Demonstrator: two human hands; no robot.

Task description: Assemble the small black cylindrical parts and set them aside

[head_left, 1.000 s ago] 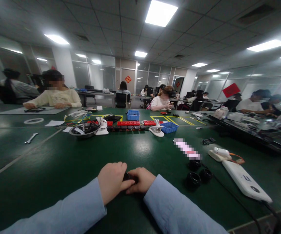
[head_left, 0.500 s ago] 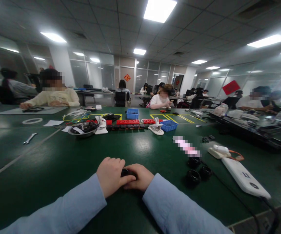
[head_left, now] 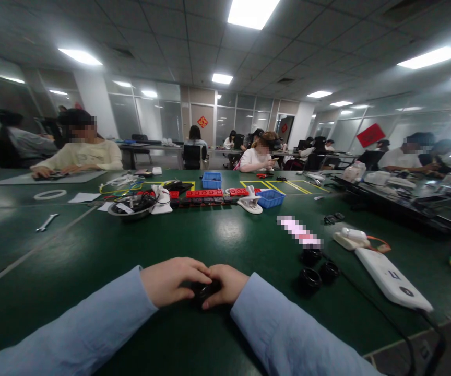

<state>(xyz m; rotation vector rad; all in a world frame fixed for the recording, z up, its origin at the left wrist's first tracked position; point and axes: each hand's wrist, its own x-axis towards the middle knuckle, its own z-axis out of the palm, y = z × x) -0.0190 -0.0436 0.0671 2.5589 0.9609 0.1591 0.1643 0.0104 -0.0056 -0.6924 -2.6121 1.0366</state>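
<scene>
Low over the near middle of the green table, my two hands meet around a dark, glossy black part (head_left: 205,291). It is mostly covered by fingers, so its full shape cannot be made out. My right hand (head_left: 228,284) grips it from the right, with the thumb on the near side. From the left, my left hand (head_left: 174,282) curls over it, fingers on the far side and thumb below. Off to the right stand three black ring-shaped parts (head_left: 309,281), hollow at the top.
A white power bank (head_left: 393,279) with a black cable lies at right. Across the table are a metal bowl (head_left: 131,213) of dark items, red blocks (head_left: 204,194), white clips (head_left: 250,202) and blue bins (head_left: 271,198). A wrench (head_left: 47,223) lies left. People sit beyond.
My left hand has turned and lowered, its wrist shifting left, and its thumb has moved back from across my right hand. More of the black part shows. My right hand stays nearly in place.
</scene>
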